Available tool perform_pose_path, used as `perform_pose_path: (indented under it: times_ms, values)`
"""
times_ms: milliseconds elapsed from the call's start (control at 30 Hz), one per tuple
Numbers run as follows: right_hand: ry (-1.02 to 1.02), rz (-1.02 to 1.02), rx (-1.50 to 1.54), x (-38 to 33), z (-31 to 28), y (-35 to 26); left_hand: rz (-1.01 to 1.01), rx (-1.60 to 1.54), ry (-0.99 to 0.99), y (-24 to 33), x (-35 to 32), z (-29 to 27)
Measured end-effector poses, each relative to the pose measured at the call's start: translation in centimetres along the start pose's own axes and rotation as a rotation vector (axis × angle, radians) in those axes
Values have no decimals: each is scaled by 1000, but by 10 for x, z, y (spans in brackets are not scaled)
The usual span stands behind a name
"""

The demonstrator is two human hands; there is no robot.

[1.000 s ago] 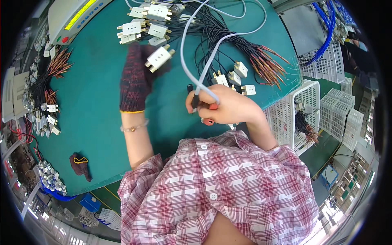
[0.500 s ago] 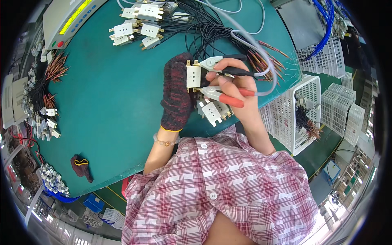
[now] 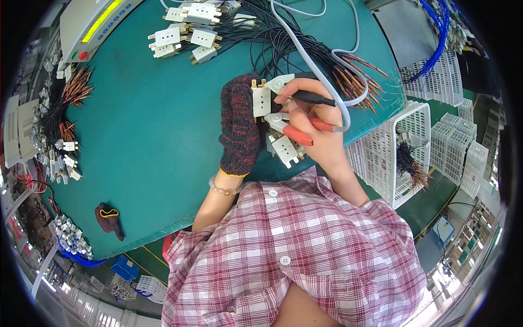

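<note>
My left hand point(image 3: 239, 122), in a dark red-and-black knitted glove, is closed on a white rectangular connector block point(image 3: 261, 102) with brass terminals at both ends. My bare right hand point(image 3: 316, 111) grips two test clips on its right side. The black-handled test clip point(image 3: 279, 83) has its grey-white jaw at the upper terminals. Its red-handled fellow, the other test clip point(image 3: 278, 121), reaches the lower terminals. Whether the jaws bite the metal is too small to tell. Just below lie more white connector blocks point(image 3: 284, 149), partly hidden by my right hand.
Black wires point(image 3: 294, 41) with coppery ends and several white blocks point(image 3: 168, 37) lie across the green table point(image 3: 147, 120). A grey cable loops over my right hand. A meter point(image 3: 92, 32) stands far left, a spare glove point(image 3: 110, 220) near left, a white crate point(image 3: 389, 158) beyond the right edge.
My right hand and the clips have shifted slightly left, closer against the block. The red handle has swung left, and the grey cable bows differently. My left hand keeps its hold.
</note>
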State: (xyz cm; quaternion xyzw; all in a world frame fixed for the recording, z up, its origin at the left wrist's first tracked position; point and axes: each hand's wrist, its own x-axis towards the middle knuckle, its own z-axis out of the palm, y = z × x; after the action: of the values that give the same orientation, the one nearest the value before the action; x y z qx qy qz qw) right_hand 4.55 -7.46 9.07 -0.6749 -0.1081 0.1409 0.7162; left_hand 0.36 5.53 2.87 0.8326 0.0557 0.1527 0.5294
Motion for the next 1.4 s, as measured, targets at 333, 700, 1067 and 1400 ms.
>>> perform_pose_path:
  times_ms: [333,700,1067,1400]
  values:
    - [-41,37,78,3,-3,1,175,243,25,-11,-18,6]
    - [7,175,292,15,-15,-3,246,307,131,6,-1,4]
    - [-113,105,-284,34,-18,18,-46,345,9,7,61,-69]
    - [-47,258,-119,33,-17,15,-217,501,-252,-14,53,-49]
